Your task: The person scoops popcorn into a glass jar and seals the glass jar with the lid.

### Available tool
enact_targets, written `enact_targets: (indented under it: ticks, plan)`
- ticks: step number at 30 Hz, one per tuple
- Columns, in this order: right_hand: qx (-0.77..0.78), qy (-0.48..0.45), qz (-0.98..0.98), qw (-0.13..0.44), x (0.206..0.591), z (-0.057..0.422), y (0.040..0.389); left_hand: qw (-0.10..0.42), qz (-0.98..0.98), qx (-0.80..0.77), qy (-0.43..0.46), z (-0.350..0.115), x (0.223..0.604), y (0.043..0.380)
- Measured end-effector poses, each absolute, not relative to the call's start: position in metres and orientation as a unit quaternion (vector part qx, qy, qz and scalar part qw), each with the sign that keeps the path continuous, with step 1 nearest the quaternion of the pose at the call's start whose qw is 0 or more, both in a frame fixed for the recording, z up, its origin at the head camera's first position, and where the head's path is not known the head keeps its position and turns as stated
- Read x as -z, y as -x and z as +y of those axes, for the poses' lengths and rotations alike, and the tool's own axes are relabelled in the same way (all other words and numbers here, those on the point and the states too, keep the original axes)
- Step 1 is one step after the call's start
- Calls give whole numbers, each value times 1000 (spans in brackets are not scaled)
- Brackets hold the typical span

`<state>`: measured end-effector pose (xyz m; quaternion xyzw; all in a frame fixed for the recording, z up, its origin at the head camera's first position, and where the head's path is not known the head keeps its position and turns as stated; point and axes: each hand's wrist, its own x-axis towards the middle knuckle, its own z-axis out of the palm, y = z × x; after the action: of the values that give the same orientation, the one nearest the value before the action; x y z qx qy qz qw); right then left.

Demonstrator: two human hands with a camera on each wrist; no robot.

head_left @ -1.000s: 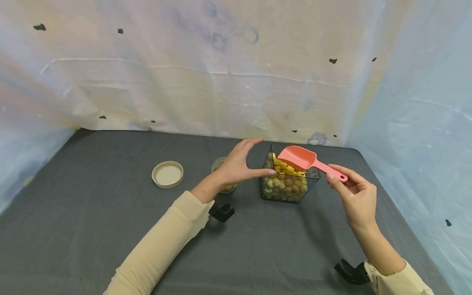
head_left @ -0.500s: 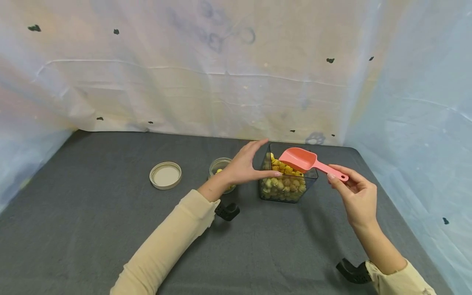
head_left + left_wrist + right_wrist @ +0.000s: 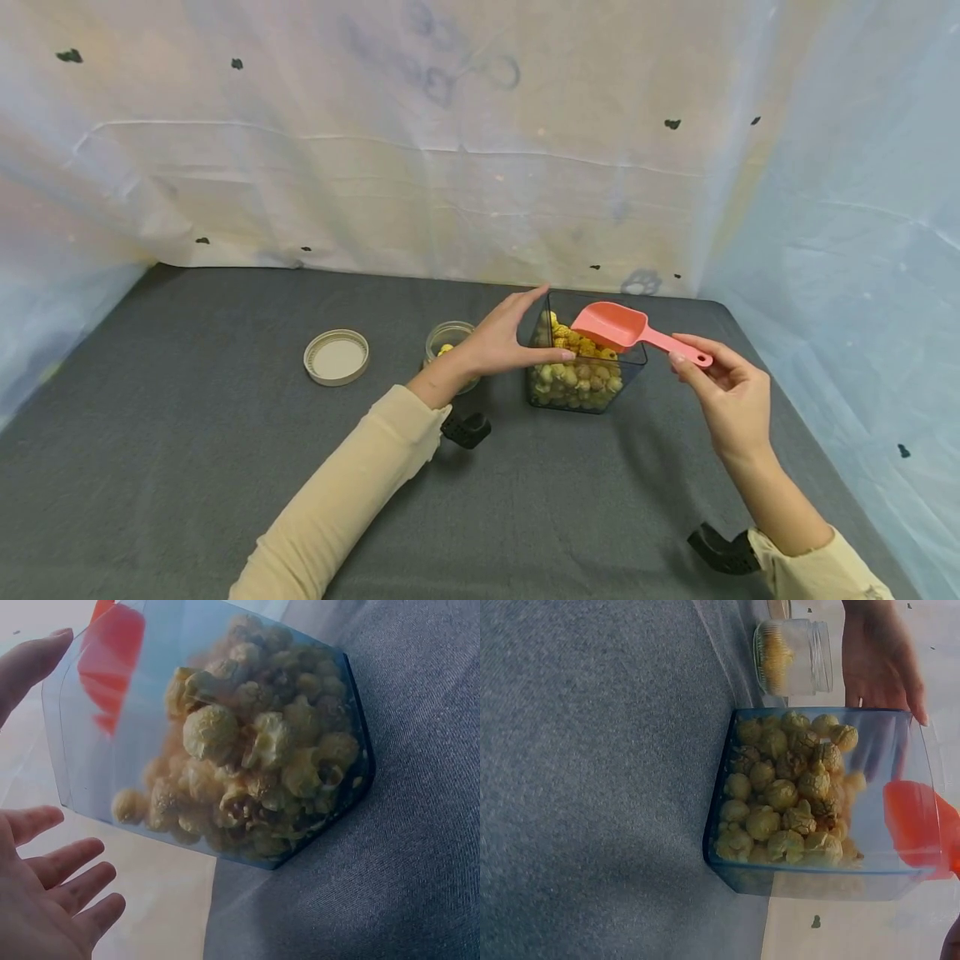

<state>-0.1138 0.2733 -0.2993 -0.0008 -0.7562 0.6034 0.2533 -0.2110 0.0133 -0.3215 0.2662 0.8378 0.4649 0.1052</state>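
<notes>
Right grip (image 3: 732,402) pinches scoop (image 3: 615,325) by handle, clear of popcorn (image 3: 780,795). Bin (image 3: 628,372) near far edge of counter (image 3: 187,417); left grip (image 3: 498,340) spread beside it, presumably for steadying.

A creased pastel backdrop (image 3: 360,208) rises behind, dotted with dark patches (image 3: 672,124)! Pale blue sheeting (image 3: 862,250) hangs right; grey cloth (image 3: 172,467) spreads below.

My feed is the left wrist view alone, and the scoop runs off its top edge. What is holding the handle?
Observer: The right hand grips the scoop near the end of its handle.
Operator: What stands near the clear box?
Observer: A glass jar with yellow pieces in it, left of the box in the head view.
Operator: Any lid about?
Observer: A round lid lies on the grey table, apart from the jar.
</notes>
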Motion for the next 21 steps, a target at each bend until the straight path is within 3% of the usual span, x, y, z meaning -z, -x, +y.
enact_targets:
  ticks: [21]
  plan:
    - [-426,-94,-866,243,287,286,125,148,813,-487,-283,14,324,214]
